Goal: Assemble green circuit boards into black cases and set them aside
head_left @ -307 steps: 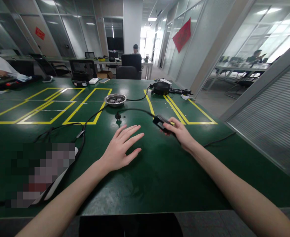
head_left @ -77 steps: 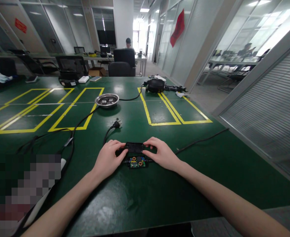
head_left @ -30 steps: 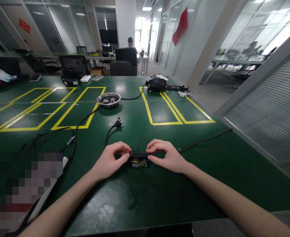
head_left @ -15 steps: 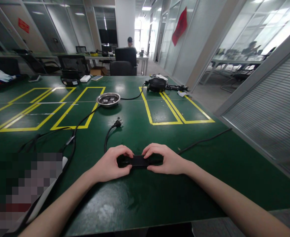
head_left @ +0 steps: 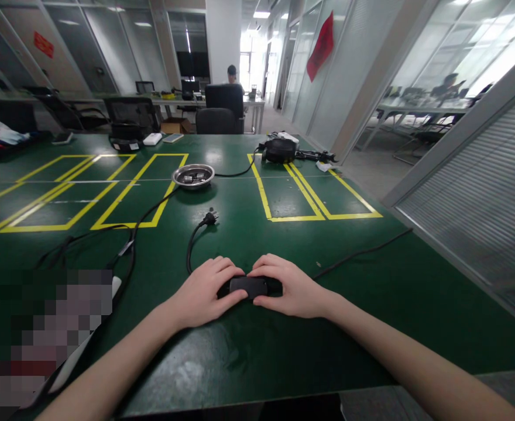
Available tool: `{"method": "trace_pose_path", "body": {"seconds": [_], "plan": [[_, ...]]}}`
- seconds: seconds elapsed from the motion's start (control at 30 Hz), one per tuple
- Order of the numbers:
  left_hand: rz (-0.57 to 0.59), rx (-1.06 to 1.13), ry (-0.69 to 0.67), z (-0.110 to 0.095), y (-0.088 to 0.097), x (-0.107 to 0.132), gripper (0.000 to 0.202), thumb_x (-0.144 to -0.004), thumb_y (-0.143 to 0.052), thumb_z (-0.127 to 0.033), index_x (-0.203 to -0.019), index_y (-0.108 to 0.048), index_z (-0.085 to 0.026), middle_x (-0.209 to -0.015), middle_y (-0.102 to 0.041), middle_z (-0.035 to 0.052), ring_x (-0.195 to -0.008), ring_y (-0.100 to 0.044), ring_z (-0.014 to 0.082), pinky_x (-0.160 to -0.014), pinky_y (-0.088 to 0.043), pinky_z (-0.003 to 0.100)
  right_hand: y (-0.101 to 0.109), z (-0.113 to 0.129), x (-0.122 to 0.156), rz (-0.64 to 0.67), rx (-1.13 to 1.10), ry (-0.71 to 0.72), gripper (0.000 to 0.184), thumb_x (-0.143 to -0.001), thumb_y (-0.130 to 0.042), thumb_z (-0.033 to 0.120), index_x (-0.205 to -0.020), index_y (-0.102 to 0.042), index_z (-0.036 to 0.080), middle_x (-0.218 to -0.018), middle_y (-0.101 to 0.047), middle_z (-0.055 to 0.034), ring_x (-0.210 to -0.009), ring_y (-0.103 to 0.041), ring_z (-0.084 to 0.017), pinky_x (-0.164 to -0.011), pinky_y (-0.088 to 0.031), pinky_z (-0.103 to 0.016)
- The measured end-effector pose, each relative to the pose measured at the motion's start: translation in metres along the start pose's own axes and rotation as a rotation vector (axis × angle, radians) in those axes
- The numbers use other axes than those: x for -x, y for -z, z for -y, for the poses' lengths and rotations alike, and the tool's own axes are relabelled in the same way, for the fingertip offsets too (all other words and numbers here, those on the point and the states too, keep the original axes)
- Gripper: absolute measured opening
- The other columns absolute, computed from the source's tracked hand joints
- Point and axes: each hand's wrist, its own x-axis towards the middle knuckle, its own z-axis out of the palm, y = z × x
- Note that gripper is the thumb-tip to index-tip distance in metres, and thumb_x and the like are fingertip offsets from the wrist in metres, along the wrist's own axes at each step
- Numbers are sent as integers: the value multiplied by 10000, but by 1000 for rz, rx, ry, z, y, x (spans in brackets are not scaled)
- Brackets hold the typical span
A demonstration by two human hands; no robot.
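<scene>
A second ago I had the black cover (head_left: 247, 287) tipped on edge, with the circuit board showing beneath. By this shot it lay flat over the board, just below center frame. My left hand (head_left: 205, 293) and right hand (head_left: 296, 287) had moved closer together, thumbs and fingers pinching it. The plug (head_left: 209, 219) up near center hadn't budged.

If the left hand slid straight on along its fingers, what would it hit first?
Most likely the right hand: its fingertips sit just beyond those of the left hand on the black case. The exact gap is unclear.
</scene>
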Motion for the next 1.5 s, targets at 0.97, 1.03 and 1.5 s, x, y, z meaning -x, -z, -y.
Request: {"method": "trace_pose_path", "body": {"seconds": [0.97, 1.03, 1.5], "plan": [[-50, -27, 36, 3, -4, 0, 249, -1061, -492, -364, -1000, -650, -181, -942, -713, 57, -882, -628, 219, -802, -476, 349, -12, 0, -1, -116, 100, -49, 282, -974, -678, 432, -1045, -763, 173, -893, -739, -80, -831, -660, -210, -742, -509, -325], [-52, -41, 31, 3, -3, 0, 249, -1062, -490, -366, -1014, -653, -184, -945, -719, 55, -882, -631, 218, -801, -473, 350, -12, 1, -2, -132, 56, -71, 243, -970, -688, 398, -1029, -771, 178, -885, -743, -75, -819, -660, -206, -740, -511, -324], [-88, -48, -33, 4, -3, 2, 555, -846, -786, -455, -1315, -599, -224, -1203, -721, 103, -1073, -678, 282, -972, -533, 450, -8, 5, -3, -170, -160, -197, 156, -984, -588, 310, -1070, -483, 232, -750, -621, 32, -702, -579, -157, -681, -441, -279]]}}
